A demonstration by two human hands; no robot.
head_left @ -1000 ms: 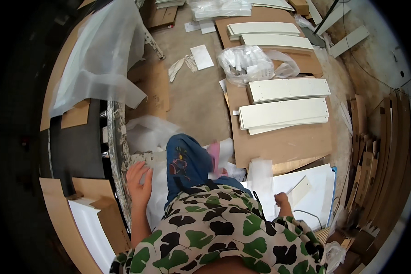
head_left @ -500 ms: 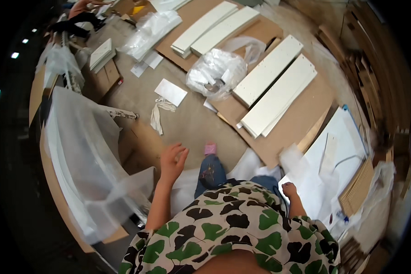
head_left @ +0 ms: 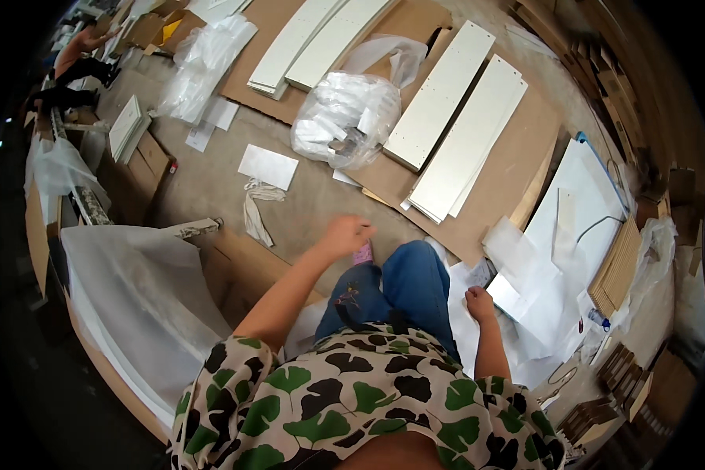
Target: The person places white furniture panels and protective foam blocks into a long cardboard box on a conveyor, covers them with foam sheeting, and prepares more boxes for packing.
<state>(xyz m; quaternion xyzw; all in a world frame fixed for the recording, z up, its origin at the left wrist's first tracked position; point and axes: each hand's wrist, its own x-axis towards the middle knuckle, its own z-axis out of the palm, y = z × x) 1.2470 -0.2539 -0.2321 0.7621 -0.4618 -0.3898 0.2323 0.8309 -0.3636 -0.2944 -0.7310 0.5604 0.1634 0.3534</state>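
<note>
My left hand (head_left: pixel 346 236) swings in front of my body above the concrete floor, a little blurred. Its fingers are loosely bent and apart, with nothing visible in them. Down by my right side, my right hand (head_left: pixel 479 303) is curled into a fist, and nothing sticks out of it. White sheets of packing foam (head_left: pixel 464 333) lie beneath it. A white paper sheet (head_left: pixel 268 167) and a pale cloth (head_left: pixel 252 213) are on the floor ahead of my left hand. Further ahead sits a clear plastic bag (head_left: pixel 345 117) of wrapped parts.
White boards (head_left: pixel 440 98) lie on brown cardboard (head_left: pixel 517 168) ahead right. A plastic-draped stack (head_left: pixel 133 282) stands close on my left. At right are a large white panel (head_left: pixel 583 188) and corrugated cardboard (head_left: pixel 615 270). Another person (head_left: pixel 78 59) bends at the far left.
My left hand has swung to the right across my body, its fingers more bent. The right fist has shifted slightly left and up. The view has shifted, and both knees now show.
</note>
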